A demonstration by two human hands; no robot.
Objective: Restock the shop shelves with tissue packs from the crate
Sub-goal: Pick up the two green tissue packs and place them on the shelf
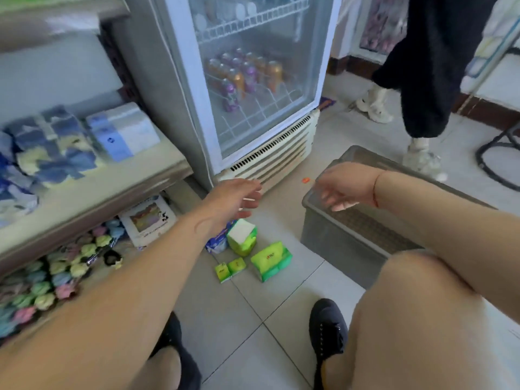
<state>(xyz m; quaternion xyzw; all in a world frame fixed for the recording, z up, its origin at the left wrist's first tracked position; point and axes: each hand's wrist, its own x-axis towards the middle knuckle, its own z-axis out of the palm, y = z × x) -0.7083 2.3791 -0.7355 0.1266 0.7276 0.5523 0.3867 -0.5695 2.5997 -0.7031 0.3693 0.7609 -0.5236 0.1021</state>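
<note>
At 12 o'clock stands a glass-door drinks fridge (pixel 253 80) with white wire racks, rows of glossy cans and a slatted cream vent at its foot. At 9 o'clock a flat grey metal shelf (pixel 92 192) carries soft plastic-wrapped blue and white tissue packs (pixel 123 130), blurred. At 3 o'clock a boxy, translucent grey plastic crate (pixel 332 240) sits on the smooth pale floor tiles (pixel 253 319).

The left hand (pixel 233 198) hangs at centre and the right hand (pixel 346 187) over the crate's rim; both have loose, spread fingers and hold nothing.

Just below centre, toward 6 o'clock, shiny green tissue packs lie on the tiles: a block-shaped one on end (pixel 242 237), a pillowy flat one (pixel 271 260), and two small square ones (pixel 229 268).
</note>
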